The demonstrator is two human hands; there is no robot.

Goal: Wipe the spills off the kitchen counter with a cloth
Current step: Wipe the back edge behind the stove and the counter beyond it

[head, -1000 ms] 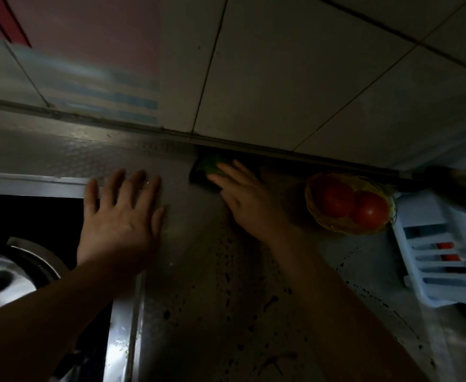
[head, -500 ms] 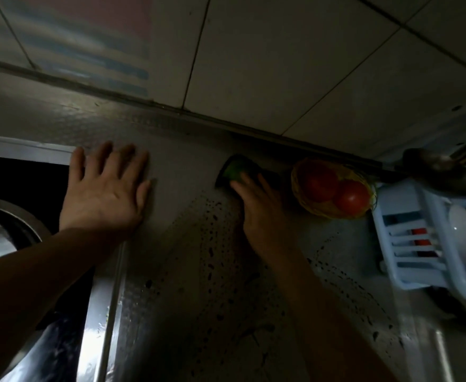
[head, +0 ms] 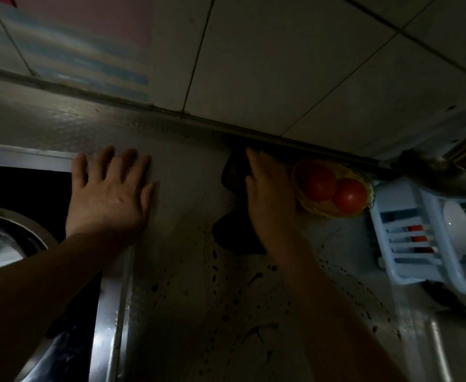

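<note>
Cloth: a dark cloth (head: pixel 233 175) lies on the table at the back wall, just past centre toward 1 o'clock; its colour and folds are lost in shadow, and most of it is hidden under the right hand.
Right hand: the right hand (head: pixel 270 199) lies flat on the cloth, fingers straight and close together, tips reaching the seam where table meets wall; its palm side is hidden, so whether it also grips the cloth cannot be told.
Spills: dark drops and streaks (head: pixel 254 279) dot the table from centre down to 6 o'clock and out toward 4 o'clock; a darker patch at the right wrist may be shadow or more cloth, hard to tell.
Left hand: the left hand (head: pixel 108 194), at 9 o'clock from the cloth and well apart from it, is spread flat and empty on the table, fingers fanned, beside the sink corner.
Table: a metal table (head: pixel 182 166), dim and patterned.
Sink: a sink (head: pixel 8 244) at 8 o'clock, cut off by the left edge, its inside mostly black.
Basket: a yellow basket (head: pixel 313 209) with two tomatoes (head: pixel 347 197) sits at 3 o'clock, just beside the right hand.
Rack: a pale blue rack (head: pixel 408 252) at the right edge, cut off, its contents blurred.
Wall: pale tiles (head: pixel 267 67) across 12 o'clock.
</note>
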